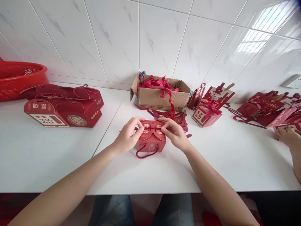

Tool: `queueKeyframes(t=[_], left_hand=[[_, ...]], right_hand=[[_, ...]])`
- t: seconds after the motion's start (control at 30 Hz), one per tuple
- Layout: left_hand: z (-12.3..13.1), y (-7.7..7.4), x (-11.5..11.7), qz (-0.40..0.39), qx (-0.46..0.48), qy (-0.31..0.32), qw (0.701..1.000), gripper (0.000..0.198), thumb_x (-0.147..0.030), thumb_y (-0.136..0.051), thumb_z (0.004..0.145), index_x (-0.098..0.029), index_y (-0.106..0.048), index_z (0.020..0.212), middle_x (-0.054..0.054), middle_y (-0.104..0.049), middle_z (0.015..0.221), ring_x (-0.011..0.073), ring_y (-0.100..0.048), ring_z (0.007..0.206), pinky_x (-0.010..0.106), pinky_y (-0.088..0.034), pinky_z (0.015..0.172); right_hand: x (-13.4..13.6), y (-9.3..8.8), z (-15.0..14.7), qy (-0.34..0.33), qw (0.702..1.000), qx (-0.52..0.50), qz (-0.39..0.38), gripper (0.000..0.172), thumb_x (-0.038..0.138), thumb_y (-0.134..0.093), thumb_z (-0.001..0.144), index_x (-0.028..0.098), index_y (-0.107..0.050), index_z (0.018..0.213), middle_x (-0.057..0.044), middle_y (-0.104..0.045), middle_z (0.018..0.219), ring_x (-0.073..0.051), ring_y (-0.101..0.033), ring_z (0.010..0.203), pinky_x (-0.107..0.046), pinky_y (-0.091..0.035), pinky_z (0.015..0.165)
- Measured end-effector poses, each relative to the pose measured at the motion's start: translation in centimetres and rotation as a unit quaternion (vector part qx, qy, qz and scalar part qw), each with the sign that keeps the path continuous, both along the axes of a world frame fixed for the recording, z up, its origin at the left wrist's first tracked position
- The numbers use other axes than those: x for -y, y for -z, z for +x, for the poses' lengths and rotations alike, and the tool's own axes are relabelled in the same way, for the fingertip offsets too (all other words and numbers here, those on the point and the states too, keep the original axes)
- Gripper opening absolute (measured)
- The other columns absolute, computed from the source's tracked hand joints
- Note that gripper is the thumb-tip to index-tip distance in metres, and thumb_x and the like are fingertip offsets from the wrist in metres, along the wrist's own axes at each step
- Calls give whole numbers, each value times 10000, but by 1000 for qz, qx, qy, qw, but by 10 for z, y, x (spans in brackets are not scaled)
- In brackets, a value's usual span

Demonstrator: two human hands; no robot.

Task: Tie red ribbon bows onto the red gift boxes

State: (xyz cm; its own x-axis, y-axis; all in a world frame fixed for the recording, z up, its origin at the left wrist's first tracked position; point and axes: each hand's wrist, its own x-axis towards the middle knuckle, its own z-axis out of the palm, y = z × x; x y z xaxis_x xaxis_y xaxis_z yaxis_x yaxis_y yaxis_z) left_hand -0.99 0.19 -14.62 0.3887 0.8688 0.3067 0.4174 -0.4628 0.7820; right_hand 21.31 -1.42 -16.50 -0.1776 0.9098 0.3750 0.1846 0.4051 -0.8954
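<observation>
A small red gift box with gold lettering stands upright on the white table before me. Its rounded top flaps are folded over and meet in the middle, where a red cord crosses them. A twisted red rope handle hangs down its near side. My left hand grips the left side of the lid with thumb and fingers. On the opposite side, my right hand holds the right flap the same way, thumb on top. Fingertips at the far edge are partly hidden.
Behind the box are loose red strips and a cardboard carton of red ribbons. Finished-looking red boxes stand left, near a red plastic basket. A ribboned box stands right; another person's hand is at far right.
</observation>
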Motion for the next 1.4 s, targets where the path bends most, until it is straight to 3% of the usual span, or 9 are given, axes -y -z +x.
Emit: queueKeyframes(t=[0.2,0.57,0.8,0.9,1.0,1.1,1.2,1.4], left_hand=[[-2,2,-2,10,1,5,1000,166,-334,-421,930,-211,-451,822,93,-550,1243,235,-505,1203,425,-439,962],[-5,0,1,24,-24,-2,999,163,-332,-431,935,-213,-463,827,78,-553,1246,220,-525,1178,407,-466,951],[-4,2,1,79,-36,-1,996,119,-278,-444,931,-207,-500,854,58,-577,1189,198,-552,1139,376,-453,991],[-1,4,2,115,-11,15,993,170,-261,-438,943,-224,-532,1079,59,-550,1255,187,-511,1202,367,-423,1038],[2,4,3,151,-15,47,987,279,-275,-449,948,-253,-563,1202,59,-506,1331,202,-451,1279,382,-370,1098],[4,3,4,160,-29,71,984,262,-294,-449,953,-258,-651,1116,56,-522,1319,214,-466,1262,382,-384,1086],[4,5,2,169,-21,81,982,256,-298,-461,949,-248,-683,1066,60,-579,1242,214,-495,1220,389,-400,1070],[5,9,-1,174,-22,79,981,249,-309,-478,943,-242,-693,1048,64,-612,1189,220,-500,1196,420,-413,1056]], right_hand=[[-3,1,3,-7,1000,-8,-13,220,393,-602,867,203,-574,758,-117,-573,1278,-242,-491,1271,-431,-400,1032],[2,-6,7,15,996,80,24,183,346,-574,885,202,-578,771,-98,-508,1287,-233,-492,1226,-378,-453,910],[1,-4,5,28,998,59,-9,228,429,-604,847,208,-588,791,-87,-532,1087,-219,-524,1106,-329,-490,787],[4,-11,5,39,996,55,-52,277,478,-634,809,218,-562,875,-45,-556,965,-153,-553,834,-302,-494,687],[8,-21,9,35,983,78,-160,406,564,-663,751,225,-519,921,-6,-578,847,-116,-514,671,-242,-447,535],[8,-27,16,4,959,115,-260,510,701,-526,778,194,-544,827,-23,-595,764,-130,-541,682,-211,-409,491],[6,-28,24,-25,946,124,-300,612,741,-375,828,168,-567,733,-32,-592,714,-114,-520,669,-210,-420,528],[6,-31,40,-100,949,73,-290,425,598,-606,794,175,-617,764,-9,-594,772,-104,-531,701,-208,-460,569]])
